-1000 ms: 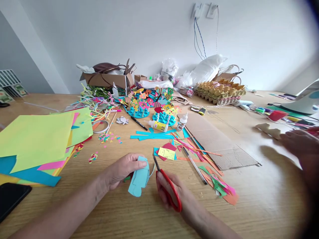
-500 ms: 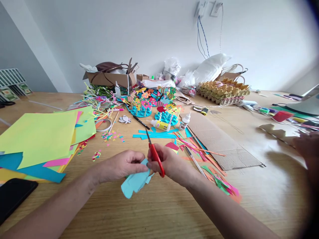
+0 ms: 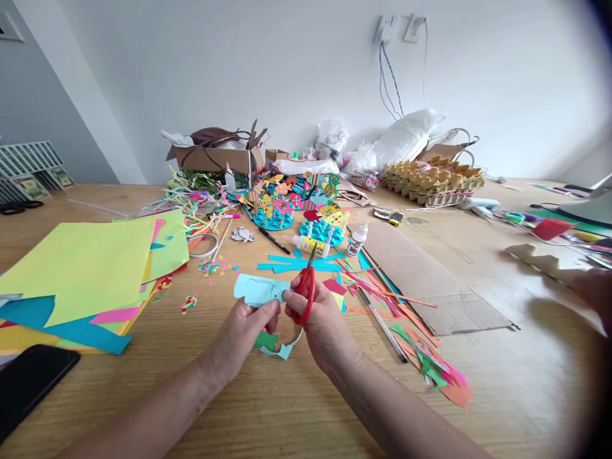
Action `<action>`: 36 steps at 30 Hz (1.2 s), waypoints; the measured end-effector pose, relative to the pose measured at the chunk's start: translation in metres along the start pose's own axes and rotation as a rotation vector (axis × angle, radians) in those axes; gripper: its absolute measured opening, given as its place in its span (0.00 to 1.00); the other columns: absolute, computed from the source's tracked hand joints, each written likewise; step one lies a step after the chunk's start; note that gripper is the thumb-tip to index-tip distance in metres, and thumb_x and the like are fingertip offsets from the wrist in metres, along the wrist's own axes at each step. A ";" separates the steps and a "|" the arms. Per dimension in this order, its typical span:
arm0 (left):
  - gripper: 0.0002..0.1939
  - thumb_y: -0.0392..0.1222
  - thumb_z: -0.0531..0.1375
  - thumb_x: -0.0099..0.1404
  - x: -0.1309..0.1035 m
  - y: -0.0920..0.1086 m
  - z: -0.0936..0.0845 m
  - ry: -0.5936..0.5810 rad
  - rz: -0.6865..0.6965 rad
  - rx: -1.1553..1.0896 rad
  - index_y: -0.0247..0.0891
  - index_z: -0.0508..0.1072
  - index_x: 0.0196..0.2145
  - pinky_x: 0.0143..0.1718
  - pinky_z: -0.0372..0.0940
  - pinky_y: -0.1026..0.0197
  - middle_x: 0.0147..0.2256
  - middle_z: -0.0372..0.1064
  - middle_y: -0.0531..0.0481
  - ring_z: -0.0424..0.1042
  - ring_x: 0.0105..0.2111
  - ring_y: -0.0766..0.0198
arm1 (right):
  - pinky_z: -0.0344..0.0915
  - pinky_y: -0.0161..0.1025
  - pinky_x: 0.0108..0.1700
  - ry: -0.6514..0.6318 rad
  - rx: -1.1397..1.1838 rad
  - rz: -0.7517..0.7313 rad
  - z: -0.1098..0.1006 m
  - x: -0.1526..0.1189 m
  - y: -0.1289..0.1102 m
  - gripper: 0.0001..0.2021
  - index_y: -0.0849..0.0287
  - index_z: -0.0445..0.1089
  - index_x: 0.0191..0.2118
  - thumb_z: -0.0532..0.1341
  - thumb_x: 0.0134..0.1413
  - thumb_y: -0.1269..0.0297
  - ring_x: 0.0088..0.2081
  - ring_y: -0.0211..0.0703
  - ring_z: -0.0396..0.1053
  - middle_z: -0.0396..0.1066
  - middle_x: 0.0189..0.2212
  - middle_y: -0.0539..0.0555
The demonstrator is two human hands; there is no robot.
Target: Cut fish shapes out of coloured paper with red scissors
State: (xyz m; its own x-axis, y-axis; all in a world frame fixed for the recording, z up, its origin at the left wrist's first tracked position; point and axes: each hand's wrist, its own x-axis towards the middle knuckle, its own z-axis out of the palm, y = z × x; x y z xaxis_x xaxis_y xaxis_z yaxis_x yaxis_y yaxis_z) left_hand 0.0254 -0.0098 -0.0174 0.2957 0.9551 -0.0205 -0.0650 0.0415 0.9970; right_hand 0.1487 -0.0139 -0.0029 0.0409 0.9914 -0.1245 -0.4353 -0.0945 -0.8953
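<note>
My left hand (image 3: 251,322) pinches a light blue piece of paper (image 3: 255,288) with drawn pencil lines on it. In my right hand (image 3: 325,322) is a pair of red-handled scissors (image 3: 306,296), blades pointing up and away from me. The right thumb and fingertip also meet the paper's right end. Below the hands a narrow light blue offcut (image 3: 285,350) curls down from near my right fingers. A green paper piece (image 3: 266,341) shows beside my left fingers; whether it is held or lying on the table I cannot tell.
Coloured paper sheets (image 3: 90,261) and a black phone (image 3: 36,386) lie left. Ahead are glue bottles (image 3: 357,239), a black marker (image 3: 273,241) and decorated paper fish (image 3: 287,203). Cardboard (image 3: 430,287), a pen (image 3: 383,325) and paper scraps (image 3: 433,363) lie right. Another person's hand (image 3: 593,290) shows far right.
The light blue paper has turned and risen, now extending up and left from my fingers instead of down. The scissors have tilted and moved slightly right. The light blue offcut now hangs visibly below.
</note>
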 end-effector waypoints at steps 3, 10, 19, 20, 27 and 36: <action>0.11 0.43 0.55 0.57 0.001 -0.001 -0.002 0.039 -0.010 -0.029 0.38 0.61 0.20 0.26 0.57 0.64 0.18 0.56 0.58 0.56 0.21 0.68 | 0.55 0.31 0.25 -0.037 -0.062 0.009 -0.003 0.000 -0.004 0.12 0.60 0.61 0.28 0.65 0.37 0.69 0.20 0.31 0.59 0.61 0.19 0.42; 0.11 0.44 0.55 0.55 -0.001 -0.004 -0.008 0.043 -0.043 0.029 0.38 0.63 0.19 0.27 0.58 0.63 0.18 0.59 0.57 0.59 0.22 0.67 | 0.54 0.29 0.21 -0.075 -0.182 0.034 -0.005 -0.001 -0.007 0.12 0.59 0.60 0.27 0.65 0.36 0.67 0.20 0.32 0.59 0.60 0.17 0.42; 0.13 0.43 0.56 0.54 -0.002 0.001 -0.017 0.272 0.059 0.046 0.39 0.60 0.16 0.24 0.57 0.64 0.16 0.57 0.58 0.58 0.20 0.67 | 0.54 0.30 0.20 -0.271 -0.480 0.078 -0.004 -0.012 -0.004 0.14 0.59 0.57 0.22 0.56 0.51 0.55 0.18 0.32 0.57 0.57 0.14 0.44; 0.13 0.43 0.56 0.54 -0.002 0.002 -0.019 0.297 0.072 0.019 0.39 0.60 0.16 0.24 0.57 0.64 0.16 0.57 0.58 0.59 0.20 0.67 | 0.54 0.30 0.20 -0.294 -0.528 0.105 -0.004 -0.015 -0.002 0.16 0.58 0.56 0.21 0.54 0.52 0.55 0.17 0.32 0.56 0.56 0.13 0.44; 0.15 0.43 0.55 0.57 0.000 0.003 -0.025 0.355 0.146 -0.012 0.39 0.61 0.15 0.27 0.58 0.64 0.18 0.58 0.56 0.60 0.22 0.66 | 0.48 0.29 0.19 -0.457 -0.704 0.083 -0.008 -0.022 0.016 0.14 0.59 0.54 0.21 0.51 0.56 0.61 0.18 0.30 0.54 0.51 0.17 0.44; 0.16 0.44 0.54 0.59 -0.004 -0.005 -0.024 0.282 0.083 -0.041 0.40 0.62 0.16 0.26 0.57 0.64 0.18 0.59 0.56 0.60 0.22 0.65 | 0.48 0.29 0.21 -0.484 -0.699 0.058 -0.011 -0.023 0.020 0.14 0.59 0.53 0.22 0.52 0.58 0.62 0.19 0.30 0.53 0.50 0.17 0.43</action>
State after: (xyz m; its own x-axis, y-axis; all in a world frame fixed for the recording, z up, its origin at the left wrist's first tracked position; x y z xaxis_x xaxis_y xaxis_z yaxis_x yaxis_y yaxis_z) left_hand 0.0014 -0.0063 -0.0237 0.0112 0.9993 0.0355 -0.1182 -0.0339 0.9924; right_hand 0.1494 -0.0394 -0.0228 -0.4227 0.8976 -0.1248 0.2375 -0.0232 -0.9711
